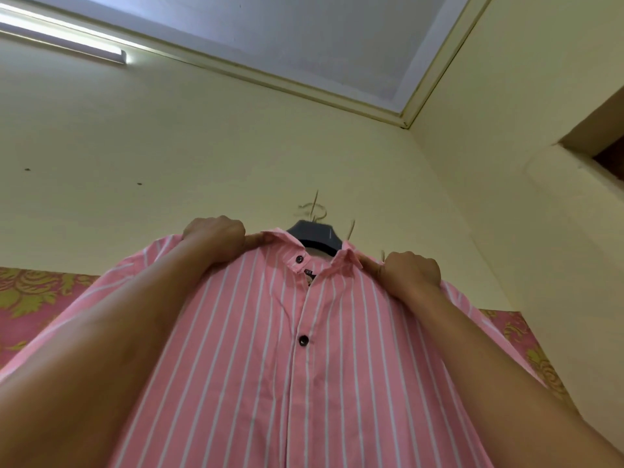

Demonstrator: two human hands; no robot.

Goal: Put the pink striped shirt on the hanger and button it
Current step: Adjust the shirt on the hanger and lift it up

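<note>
The pink striped shirt [256, 349] hangs on a dark hanger [315, 236] high against the cream wall, seen from below. Its front placket is closed at a dark button [303, 339]; the collar button [299, 259] sits on the open collar. My left hand [216, 239] pinches the shirt's left shoulder beside the collar. My right hand [410, 273] pinches the right shoulder beside the collar. The hanger's hook is blurred against the wall.
A cream wall fills the background, with a lit tube light [64, 35] at top left and the ceiling corner [405, 121] above. Pink and gold patterned wallpaper [30, 298] runs along the lower wall on both sides. A recess [604, 143] opens at right.
</note>
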